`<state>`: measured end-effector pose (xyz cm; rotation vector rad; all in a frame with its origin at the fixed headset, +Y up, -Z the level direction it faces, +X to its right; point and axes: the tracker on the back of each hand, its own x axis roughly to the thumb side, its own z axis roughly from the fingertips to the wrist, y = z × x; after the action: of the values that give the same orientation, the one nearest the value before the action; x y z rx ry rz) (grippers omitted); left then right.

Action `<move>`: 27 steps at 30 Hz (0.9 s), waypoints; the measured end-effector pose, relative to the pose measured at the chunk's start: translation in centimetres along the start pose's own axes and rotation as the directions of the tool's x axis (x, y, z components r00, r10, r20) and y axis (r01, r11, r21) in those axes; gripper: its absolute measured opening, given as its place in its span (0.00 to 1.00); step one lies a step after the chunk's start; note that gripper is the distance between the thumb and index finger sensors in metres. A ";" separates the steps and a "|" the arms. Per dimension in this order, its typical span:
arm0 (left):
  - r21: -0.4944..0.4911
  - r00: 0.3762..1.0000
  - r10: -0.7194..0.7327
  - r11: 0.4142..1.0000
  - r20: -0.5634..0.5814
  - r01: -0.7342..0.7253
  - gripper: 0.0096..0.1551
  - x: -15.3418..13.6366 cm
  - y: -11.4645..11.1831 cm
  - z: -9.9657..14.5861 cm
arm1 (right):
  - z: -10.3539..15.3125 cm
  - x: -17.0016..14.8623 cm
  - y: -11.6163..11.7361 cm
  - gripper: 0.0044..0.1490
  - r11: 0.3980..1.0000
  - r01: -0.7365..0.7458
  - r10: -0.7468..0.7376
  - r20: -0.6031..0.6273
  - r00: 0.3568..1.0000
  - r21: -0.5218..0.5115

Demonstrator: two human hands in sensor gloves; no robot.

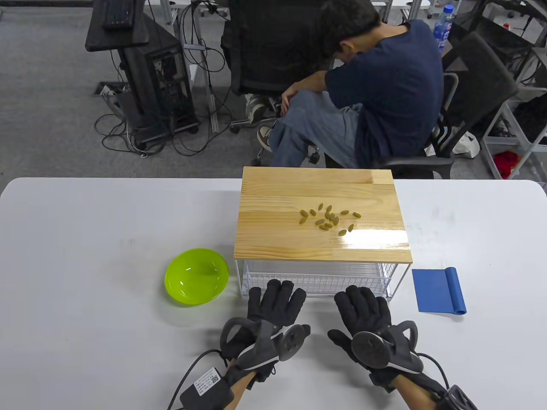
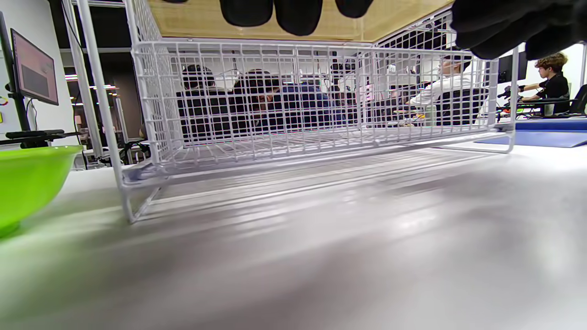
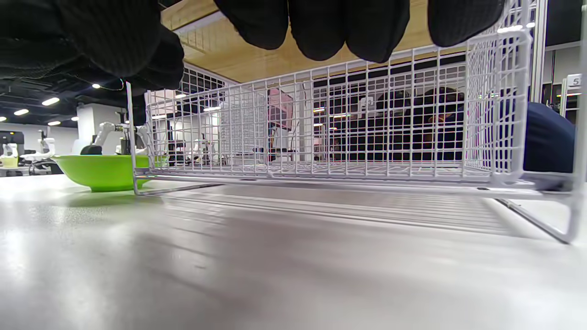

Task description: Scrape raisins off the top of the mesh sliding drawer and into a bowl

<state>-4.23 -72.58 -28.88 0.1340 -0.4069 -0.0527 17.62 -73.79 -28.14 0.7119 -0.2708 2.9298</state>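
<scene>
Several green raisins [image 1: 328,219] lie scattered on the wooden top [image 1: 273,230] of the white mesh sliding drawer [image 1: 316,279] [image 2: 302,101] [image 3: 339,128]. A lime-green bowl [image 1: 196,276] [image 2: 27,183] [image 3: 103,170] stands empty on the table to the drawer's left. A blue scraper [image 1: 439,291] lies flat to the drawer's right. My left hand [image 1: 273,303] rests flat on the table just before the drawer's front, fingers straight. My right hand [image 1: 363,309] lies flat beside it, fingers straight. Neither holds anything. My fingertips [image 2: 298,13] [image 3: 348,27] hang in at the top of both wrist views.
The white table [image 1: 85,239] runs wide to both sides. A person in a dark shirt [image 1: 384,98] sits on a chair just beyond the table's far edge, behind the drawer. Desks, cables and chairs fill the room behind.
</scene>
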 end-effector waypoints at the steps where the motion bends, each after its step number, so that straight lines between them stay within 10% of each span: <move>1: 0.000 1.000 -0.002 1.000 0.001 0.002 0.45 0.0 0.0 0.0 | 0.0 0.0 0.0 0.53 1.000 0.000 0.000 0.001 1.000 -0.001; 27: -0.034 1.000 0.006 0.999 0.006 -0.006 0.46 0.1 -0.1 -0.1 | 1.3 -0.7 -4.7 0.52 0.967 -0.027 0.023 -0.021 1.000 -0.254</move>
<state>-4.10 -72.70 -28.93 0.0993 -0.4125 -0.0544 19.53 -69.48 -26.63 0.6466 -0.6438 2.8482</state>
